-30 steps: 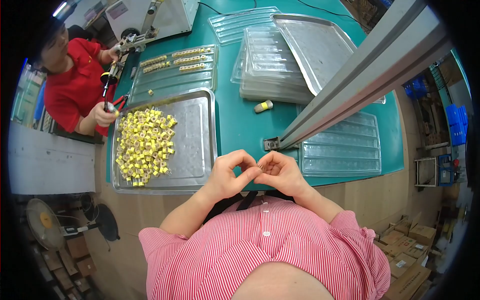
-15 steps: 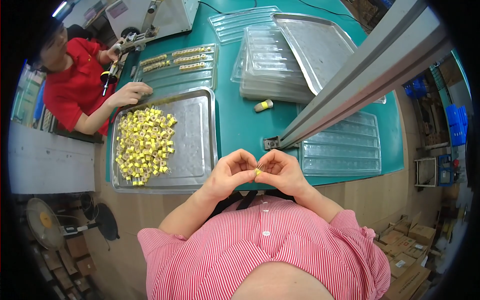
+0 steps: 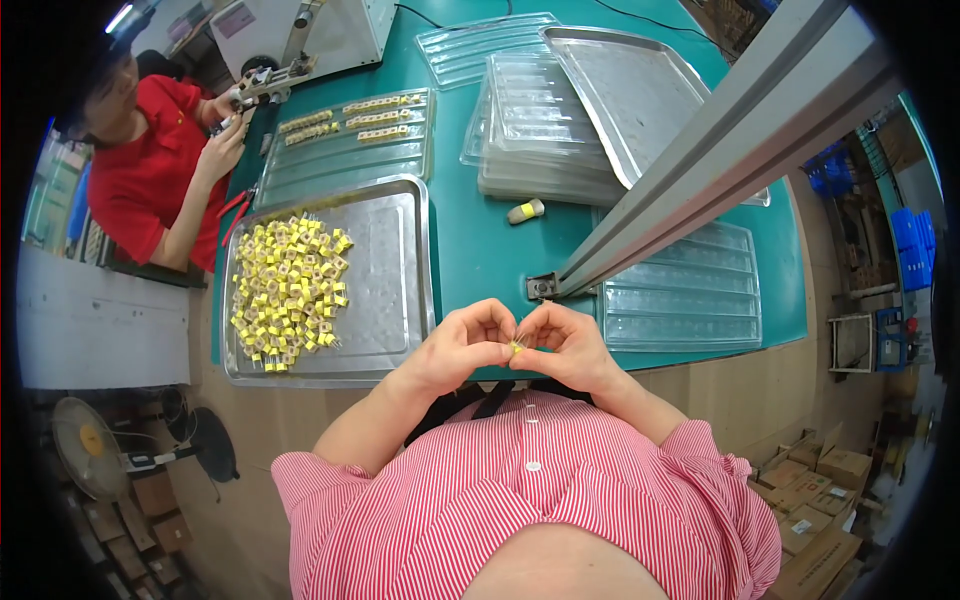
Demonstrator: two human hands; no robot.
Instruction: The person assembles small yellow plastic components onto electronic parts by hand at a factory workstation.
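My left hand (image 3: 463, 346) and my right hand (image 3: 568, 346) meet at the table's front edge, fingertips pinched together. Between them is a small yellow-taped component with thin wire leads (image 3: 517, 347); both hands grip it, and the fingers cover part of it. To the left of my hands lies a metal tray (image 3: 392, 290). A pile of similar yellow-taped components (image 3: 285, 290) fills its left half.
A metal post (image 3: 690, 190) rises just beyond my right hand. Clear plastic trays (image 3: 545, 130) are stacked at the back, a metal tray (image 3: 640, 100) leaning on them. A co-worker (image 3: 160, 150) sits at far left, near red-handled pliers (image 3: 237, 212). A taped cylinder (image 3: 526, 211) lies mid-table.
The co-worker's hand has moved from the clear tray's edge back toward the machine, and red-handled pliers now show by the metal tray. My hands have barely shifted, still pinching the component.
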